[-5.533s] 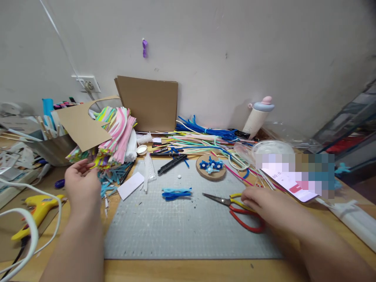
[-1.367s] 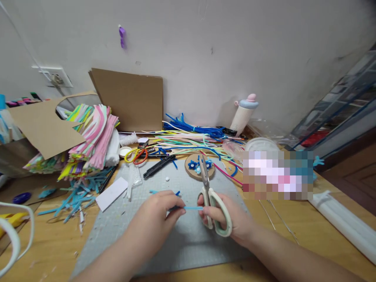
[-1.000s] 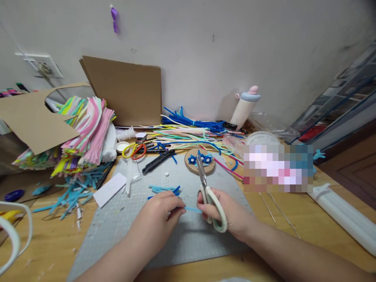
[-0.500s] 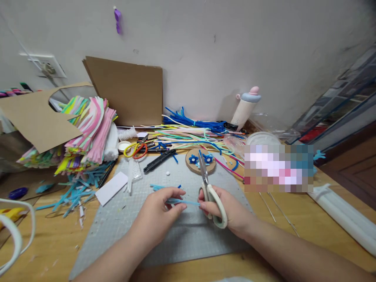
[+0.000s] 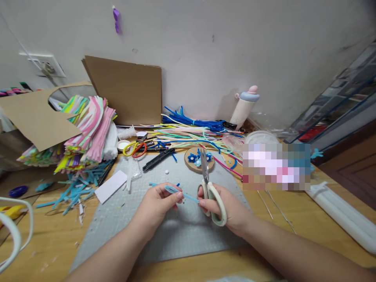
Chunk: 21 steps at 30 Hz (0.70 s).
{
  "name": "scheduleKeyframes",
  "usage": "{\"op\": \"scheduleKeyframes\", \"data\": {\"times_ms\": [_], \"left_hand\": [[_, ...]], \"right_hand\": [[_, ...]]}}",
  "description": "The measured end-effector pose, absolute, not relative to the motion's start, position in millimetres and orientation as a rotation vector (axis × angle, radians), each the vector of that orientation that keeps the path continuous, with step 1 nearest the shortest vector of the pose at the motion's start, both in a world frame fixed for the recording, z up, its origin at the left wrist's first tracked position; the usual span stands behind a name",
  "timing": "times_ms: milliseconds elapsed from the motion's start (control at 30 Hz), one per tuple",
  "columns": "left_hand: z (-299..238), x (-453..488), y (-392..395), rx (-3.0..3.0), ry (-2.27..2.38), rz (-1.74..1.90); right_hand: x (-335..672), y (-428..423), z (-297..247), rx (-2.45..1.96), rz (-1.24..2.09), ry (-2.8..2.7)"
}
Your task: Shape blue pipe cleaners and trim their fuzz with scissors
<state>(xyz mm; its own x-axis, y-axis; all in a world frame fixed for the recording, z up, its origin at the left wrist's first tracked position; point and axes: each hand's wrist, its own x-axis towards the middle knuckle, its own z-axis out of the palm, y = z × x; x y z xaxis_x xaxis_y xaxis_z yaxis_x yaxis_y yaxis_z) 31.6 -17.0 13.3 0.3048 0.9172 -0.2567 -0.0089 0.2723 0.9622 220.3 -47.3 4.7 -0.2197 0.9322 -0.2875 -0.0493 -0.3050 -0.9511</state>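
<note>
The mat lies on the surface. Above it, the strip runs from the left hand to the right hand, which also holds the scissors. Behind these, flowers sit on the disc. The card lies at the mat's left edge. Stems lie behind the mat; the cardboard stands left of the bottle.

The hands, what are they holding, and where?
Left hand: the light-blue strip, pinched near its loop. Right hand: the strip's other end, plus the pale-handled scissors, by their handles.
</note>
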Motion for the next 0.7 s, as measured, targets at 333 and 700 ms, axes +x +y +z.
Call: {"op": "scheduleKeyframes", "data": {"times_ms": [333,700], "left_hand": [[24,20,-9,1.166,1.14,0.948],[37,12,-9,1.126,1.134,1.088]], "right_hand": [[245,-40,5,-1.352,1.211,-1.754],[248,-45,22,-1.534,0.531,-2.396]]}}
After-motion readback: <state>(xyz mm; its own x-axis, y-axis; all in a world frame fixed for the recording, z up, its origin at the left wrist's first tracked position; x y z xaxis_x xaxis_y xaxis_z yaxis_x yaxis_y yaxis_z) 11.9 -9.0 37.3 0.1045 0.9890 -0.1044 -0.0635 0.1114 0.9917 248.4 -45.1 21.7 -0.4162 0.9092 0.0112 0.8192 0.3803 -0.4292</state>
